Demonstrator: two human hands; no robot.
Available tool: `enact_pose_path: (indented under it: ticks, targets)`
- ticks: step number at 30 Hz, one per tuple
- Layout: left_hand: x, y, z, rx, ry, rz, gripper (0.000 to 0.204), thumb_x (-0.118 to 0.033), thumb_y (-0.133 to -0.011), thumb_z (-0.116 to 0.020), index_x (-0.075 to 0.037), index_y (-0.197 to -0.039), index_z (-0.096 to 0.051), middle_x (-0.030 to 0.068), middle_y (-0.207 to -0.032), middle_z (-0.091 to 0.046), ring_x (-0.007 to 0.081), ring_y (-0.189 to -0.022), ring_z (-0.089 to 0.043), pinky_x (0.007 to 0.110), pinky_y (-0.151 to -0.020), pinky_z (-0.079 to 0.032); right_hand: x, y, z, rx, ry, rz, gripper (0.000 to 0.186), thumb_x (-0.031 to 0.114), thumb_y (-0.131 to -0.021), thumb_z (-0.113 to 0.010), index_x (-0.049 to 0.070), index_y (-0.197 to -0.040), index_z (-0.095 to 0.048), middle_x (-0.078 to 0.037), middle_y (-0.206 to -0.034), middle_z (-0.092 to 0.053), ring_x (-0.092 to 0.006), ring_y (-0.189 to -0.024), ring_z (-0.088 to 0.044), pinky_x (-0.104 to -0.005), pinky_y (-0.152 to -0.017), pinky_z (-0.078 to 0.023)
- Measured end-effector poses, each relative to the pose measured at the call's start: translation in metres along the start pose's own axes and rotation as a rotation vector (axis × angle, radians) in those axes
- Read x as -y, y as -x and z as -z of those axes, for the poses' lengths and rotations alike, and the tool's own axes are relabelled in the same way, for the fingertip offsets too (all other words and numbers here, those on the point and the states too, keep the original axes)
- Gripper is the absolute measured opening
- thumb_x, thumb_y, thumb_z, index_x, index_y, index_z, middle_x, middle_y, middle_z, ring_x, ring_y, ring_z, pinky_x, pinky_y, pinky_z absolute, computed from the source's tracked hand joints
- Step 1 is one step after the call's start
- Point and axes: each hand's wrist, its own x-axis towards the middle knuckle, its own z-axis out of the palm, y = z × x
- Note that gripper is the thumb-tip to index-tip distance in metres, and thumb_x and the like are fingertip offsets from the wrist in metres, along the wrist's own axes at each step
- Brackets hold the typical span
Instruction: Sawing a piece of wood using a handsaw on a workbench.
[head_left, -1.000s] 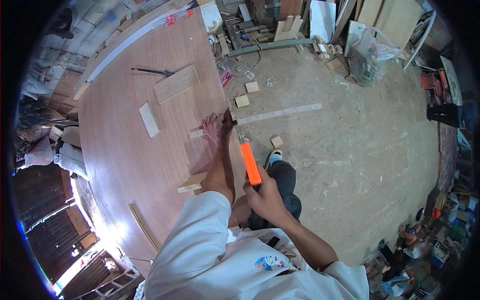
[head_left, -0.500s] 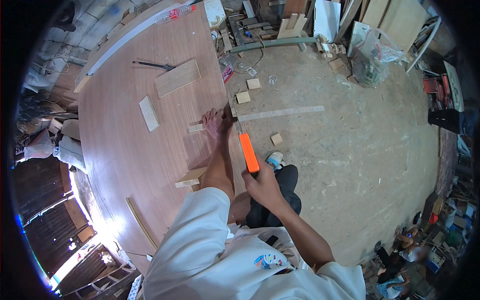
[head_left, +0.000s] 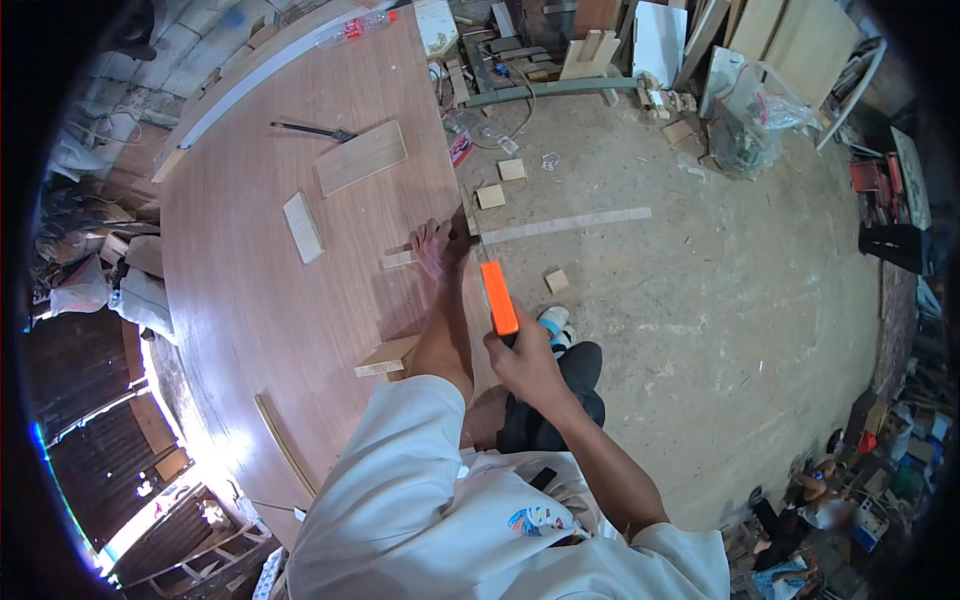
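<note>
My left hand (head_left: 436,248) is closed over a pale wooden strip (head_left: 563,224) lying crosswise at the table's right edge, fingertips pressing on it; much of the strip projects over the floor. My right hand (head_left: 522,368) grips a saw with a bright orange handle (head_left: 499,298). Its thin blade points away from me and meets the strip just right of my left hand; exact contact is hard to make out. On the wood-topped table (head_left: 260,280) lie a rectangular board (head_left: 362,158), a short white-edged piece (head_left: 303,227), a dark slender tool (head_left: 305,128) and a wood piece (head_left: 388,356) beside my forearm.
Small wood blocks (head_left: 556,281) lie on the concrete floor (head_left: 730,320) near my foot. A bottle (head_left: 355,27) rests at the table's far end. Leaning boards (head_left: 760,40) and a plastic bag (head_left: 752,125) stand at the back right. Other people (head_left: 800,530) are at lower right.
The saw and my right hand have moved forward, away from my body, along the cut line. My left hand stays in place on the strip.
</note>
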Motion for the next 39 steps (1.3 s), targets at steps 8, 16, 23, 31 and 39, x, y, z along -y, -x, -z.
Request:
enact_pose_path:
  ticks: [8, 16, 23, 31, 39]
  targets:
    - [0.002, 0.001, 0.010, 0.083, -0.076, -0.048, 0.017, -0.024, -0.074, -0.065, -0.011, -0.064, -0.062, 0.0089, -0.071, -0.057, 0.0274, -0.077, -0.056, 0.041, -0.076, -0.040, 0.020, 0.047, 0.000, 0.046, -0.074, -0.013, 0.043, 0.003, -0.080, -0.055, -0.004, -0.121, -0.049, -0.027, -0.079, -0.060, -0.0388, -0.074, -0.065, -0.0415, -0.067, -0.049]
    - [0.001, 0.003, 0.007, 0.061, -0.046, -0.032, 0.017, -0.023, -0.074, -0.064, -0.011, -0.062, -0.063, 0.0089, -0.070, -0.056, 0.0280, -0.076, -0.056, 0.042, -0.078, -0.041, -0.043, -0.016, -0.009, -0.074, -0.049, -0.006, 0.022, 0.002, -0.082, -0.056, -0.001, -0.103, -0.052, -0.003, -0.073, -0.048, -0.0116, -0.065, -0.047, -0.0284, -0.060, -0.041]
    - [-0.008, 0.001, 0.003, 0.054, -0.029, -0.070, 0.016, -0.022, -0.072, -0.064, -0.010, -0.062, -0.063, 0.0099, -0.070, -0.056, 0.0286, -0.074, -0.056, 0.042, -0.078, -0.042, -0.032, -0.009, -0.011, -0.067, -0.051, 0.000, 0.026, 0.003, -0.084, -0.054, -0.001, -0.109, -0.052, -0.006, -0.074, -0.053, -0.0161, -0.061, -0.055, -0.0315, -0.058, -0.044]
    - [-0.004, 0.000, 0.009, -0.002, -0.052, 0.005, 0.015, -0.021, -0.071, -0.064, -0.010, -0.062, -0.061, 0.0091, -0.072, -0.058, 0.0274, -0.075, -0.056, 0.041, -0.081, -0.041, 0.040, 0.070, 0.006, 0.105, -0.061, -0.015, 0.035, 0.002, -0.081, -0.055, -0.003, -0.115, -0.049, -0.023, -0.079, -0.058, -0.0364, -0.071, -0.062, -0.0353, -0.067, -0.049]
    - [-0.015, -0.007, 0.011, 0.022, -0.025, -0.033, 0.014, -0.019, -0.070, -0.065, -0.011, -0.060, -0.059, 0.0061, -0.069, -0.056, 0.0260, -0.073, -0.055, 0.040, -0.081, -0.040, -0.014, -0.019, -0.005, -0.071, 0.038, 0.090, 0.023, 0.002, -0.081, -0.054, -0.004, -0.103, -0.051, -0.021, -0.077, -0.057, -0.0268, -0.070, -0.059, -0.0354, -0.066, -0.046]
